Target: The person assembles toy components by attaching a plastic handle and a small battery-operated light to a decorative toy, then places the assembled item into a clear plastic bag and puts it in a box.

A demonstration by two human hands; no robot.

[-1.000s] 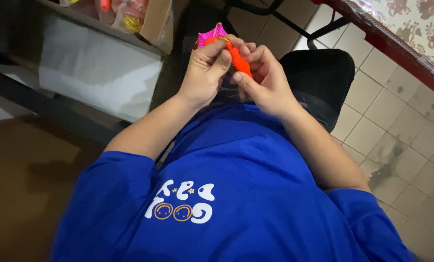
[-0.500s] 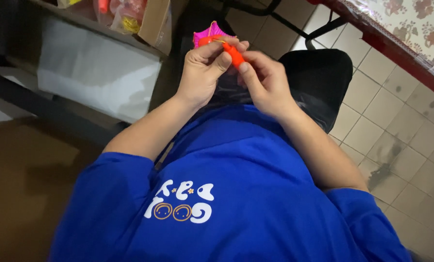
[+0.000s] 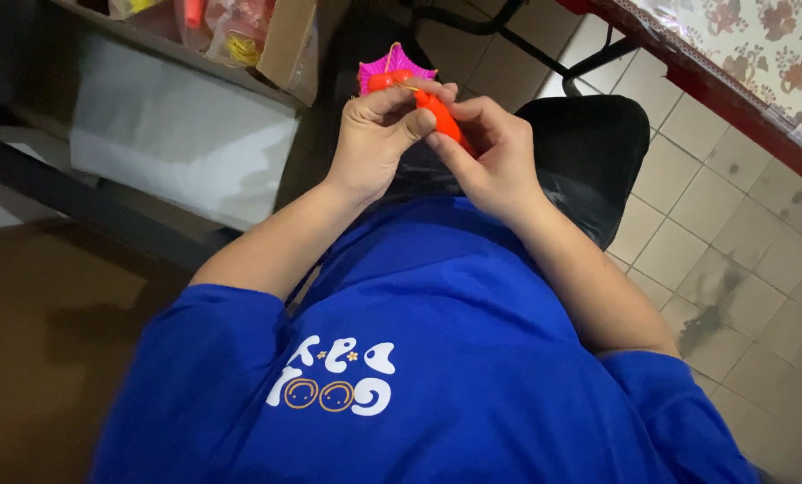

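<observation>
Both hands meet above the person's lap, with the black chair seat (image 3: 589, 152) just beyond them, and together they hold a small orange object (image 3: 437, 115). The left hand (image 3: 379, 134) is curled nearly closed, its fingertips folded over the object's upper end and its thumb pressed against the side. The right hand (image 3: 491, 157) is also mostly closed, with thumb and forefinger pinching the lower end. The orange object is longish; its long axis runs on a slant from the left hand's fingertips, farther from the chair seat, down toward the right hand's palm, nearer the seat. It lies between the two hands and touches both, so neither is clearly nearer. Only a strip of it shows between the fingers.

Just beyond the left hand's fingertips, on the side away from the chair seat, a pink scalloped piece (image 3: 392, 64) sticks up. It looks joined to the orange object or held with it, though the fingers hide where they meet. A thin pale strand seems to cross there, too fine to be sure of.

Farther from the chair seat on that side stands a shelf (image 3: 195, 54) with a cardboard box (image 3: 293, 45) on it. On the seat's opposite side, across tiled floor (image 3: 715, 242), runs the edge of a tabletop under a flowered cloth (image 3: 759, 45).
</observation>
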